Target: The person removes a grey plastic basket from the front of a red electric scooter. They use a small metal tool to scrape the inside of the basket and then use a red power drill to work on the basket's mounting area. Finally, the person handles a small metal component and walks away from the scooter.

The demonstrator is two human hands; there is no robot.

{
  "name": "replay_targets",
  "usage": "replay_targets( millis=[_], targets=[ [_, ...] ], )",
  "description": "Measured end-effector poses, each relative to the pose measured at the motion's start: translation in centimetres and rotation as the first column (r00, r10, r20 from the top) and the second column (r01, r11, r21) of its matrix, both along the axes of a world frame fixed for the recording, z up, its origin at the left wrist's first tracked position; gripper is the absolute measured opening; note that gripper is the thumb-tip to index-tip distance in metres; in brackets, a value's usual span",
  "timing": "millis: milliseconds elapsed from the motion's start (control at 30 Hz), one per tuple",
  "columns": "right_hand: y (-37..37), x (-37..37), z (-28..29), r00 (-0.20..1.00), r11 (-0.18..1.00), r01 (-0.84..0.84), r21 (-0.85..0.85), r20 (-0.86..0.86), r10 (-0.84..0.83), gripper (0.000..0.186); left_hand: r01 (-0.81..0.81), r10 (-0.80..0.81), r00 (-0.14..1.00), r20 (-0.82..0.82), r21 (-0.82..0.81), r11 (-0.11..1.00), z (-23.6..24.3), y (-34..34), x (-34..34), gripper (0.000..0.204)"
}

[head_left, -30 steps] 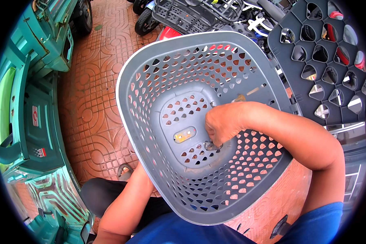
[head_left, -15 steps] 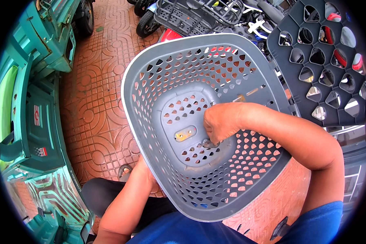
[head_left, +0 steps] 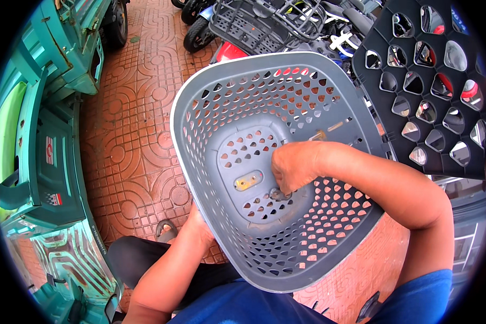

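A grey plastic basket (head_left: 264, 281) with many cut-out holes stands open in front of me, tilted, its inside facing up. Down inside it is my right hand (head_left: 296, 168), fingers curled together near the bottom. A small greyish thing (head_left: 278, 194) shows at the fingertips, too hidden to name. Beside that hand, a yellowish metal plate (head_left: 247, 181) lies in a slot of the basket's floor. My left hand (head_left: 201, 224) is against the outside of the basket at its lower left, its fingers hidden behind the wall. A dark perforated lid (head_left: 424, 89) hangs open at the basket's right rim.
Along the left stands a green cargo vehicle (head_left: 51, 146). Scooters and a black wire rack (head_left: 254, 24) crowd the far side. Reddish patterned paving (head_left: 137, 124) lies between. My bent knee (head_left: 135, 262) is close below the basket's left side.
The basket has shifted slightly to the right in view, and the lid sits a little lower. My right hand remains at the basket's bottom in much the same pose.
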State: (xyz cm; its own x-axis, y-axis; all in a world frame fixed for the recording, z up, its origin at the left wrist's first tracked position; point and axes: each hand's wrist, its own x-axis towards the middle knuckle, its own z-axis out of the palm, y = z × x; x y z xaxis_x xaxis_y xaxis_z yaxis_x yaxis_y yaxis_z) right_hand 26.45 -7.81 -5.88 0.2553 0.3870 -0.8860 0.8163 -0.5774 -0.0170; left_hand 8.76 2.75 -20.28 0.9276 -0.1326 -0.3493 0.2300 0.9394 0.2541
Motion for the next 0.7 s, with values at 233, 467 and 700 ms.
replay_targets(
  millis=[233, 467, 700],
  targets=[
    [0.3, -0.8, 0.1, 0.998, 0.996, 0.039, -0.079, -0.043, -0.043, 0.023, -0.001, 0.001, 1.0, -0.004, -0.002, 1.0, 0.4, -0.2, -0.5, 0.088],
    [0.2, -0.5, -0.1, 0.998, 0.997, 0.035, -0.073, -0.045, -0.039, 0.02, -0.005, 0.005, 1.0, -0.008, -0.017, 1.0, 0.1, -0.3, -0.6, 0.091],
    [2.2, -2.3, 1.3, 0.988, 0.992, -0.128, -0.004, 0.088, 0.128, 0.017, -0.021, 0.021, 1.0, -0.017, -0.023, 1.0, 0.3, -0.1, -1.1, 0.093]
  ],
)
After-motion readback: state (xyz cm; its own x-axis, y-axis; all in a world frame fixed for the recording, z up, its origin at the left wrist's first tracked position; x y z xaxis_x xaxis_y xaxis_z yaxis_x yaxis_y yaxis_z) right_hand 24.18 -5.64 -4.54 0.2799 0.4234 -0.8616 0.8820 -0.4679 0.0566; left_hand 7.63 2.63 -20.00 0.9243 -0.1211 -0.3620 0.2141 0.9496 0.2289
